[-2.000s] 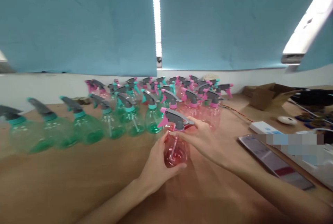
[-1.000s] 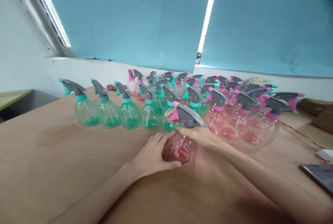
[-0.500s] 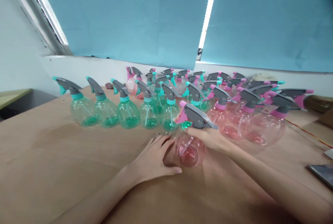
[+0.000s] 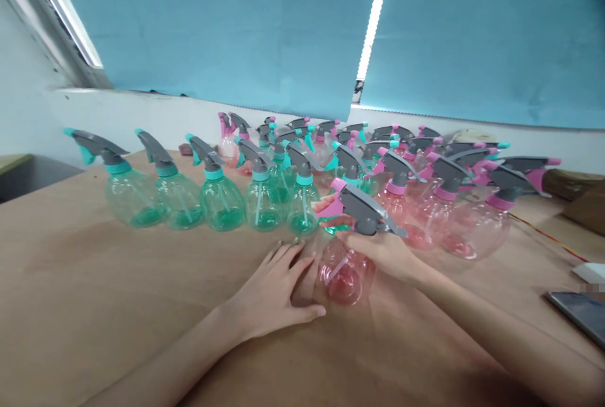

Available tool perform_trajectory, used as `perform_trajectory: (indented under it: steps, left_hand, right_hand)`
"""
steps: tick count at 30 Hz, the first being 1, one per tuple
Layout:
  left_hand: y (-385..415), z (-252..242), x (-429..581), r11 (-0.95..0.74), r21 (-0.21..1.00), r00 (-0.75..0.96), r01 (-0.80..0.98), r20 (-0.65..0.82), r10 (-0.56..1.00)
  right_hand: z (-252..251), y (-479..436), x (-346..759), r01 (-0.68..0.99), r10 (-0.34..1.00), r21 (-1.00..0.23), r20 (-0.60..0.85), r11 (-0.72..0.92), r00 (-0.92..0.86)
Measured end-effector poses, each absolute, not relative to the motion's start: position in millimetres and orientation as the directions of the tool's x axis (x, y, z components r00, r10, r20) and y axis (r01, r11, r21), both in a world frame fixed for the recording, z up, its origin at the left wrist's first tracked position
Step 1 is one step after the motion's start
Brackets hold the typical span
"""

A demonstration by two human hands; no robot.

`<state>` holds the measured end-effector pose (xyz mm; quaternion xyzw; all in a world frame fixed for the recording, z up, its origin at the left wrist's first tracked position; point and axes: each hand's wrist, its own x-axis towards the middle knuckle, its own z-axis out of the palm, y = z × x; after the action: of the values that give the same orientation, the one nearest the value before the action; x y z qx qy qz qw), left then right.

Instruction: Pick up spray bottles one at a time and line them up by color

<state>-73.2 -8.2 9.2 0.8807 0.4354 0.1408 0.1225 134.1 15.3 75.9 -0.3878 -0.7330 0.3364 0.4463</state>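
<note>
My right hand (image 4: 378,249) is wrapped round the neck of a pink spray bottle (image 4: 343,281) with a grey and pink trigger head, its fingers near the trigger. The bottle leans slightly, and part of its neck is hidden by the hand. To its left, my left hand (image 4: 271,297) lies with spread fingers on the table, thumb pointing toward the bottle's base. Whether the thumb touches the bottle I cannot tell. Just behind stands a green spray bottle (image 4: 304,205) in a front row, and a pink spray bottle (image 4: 477,230) stands among others to the right.
Several more green and pink spray bottles crowd behind the front row on the wooden table (image 4: 118,306). A dark phone-like device (image 4: 579,319) lies at the right edge, near a red-yellow cord (image 4: 548,237). Blue blinds (image 4: 212,35) hang behind.
The view has shifted, so the standing bottles appear farther left. My right hand keeps hold of the pink spray bottle, whose head has tipped slightly. My left hand stays spread beside it.
</note>
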Motion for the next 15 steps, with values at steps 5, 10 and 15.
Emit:
perform_trajectory:
  steps: [5, 10, 15]
  left_hand:
    - [-8.4, 7.9, -73.2, -0.614, 0.339, 0.597, 0.713, 0.166, 0.785]
    - [-7.3, 6.1, -73.9, -0.620, 0.356, 0.599, 0.699, 0.182, 0.780]
    - [-7.4, 5.9, -74.0, -0.610, 0.332, 0.594, 0.720, 0.159, 0.788]
  right_hand:
    - [77.0, 15.2, 131.2, 0.221, 0.864, -0.858, 0.383, 0.464, -0.328]
    - [76.0, 15.1, 130.5, 0.273, 0.865, -0.832, 0.405, 0.483, -0.294]
    - [76.4, 13.8, 131.8, 0.371, 0.884, -0.806, 0.380, 0.461, -0.272]
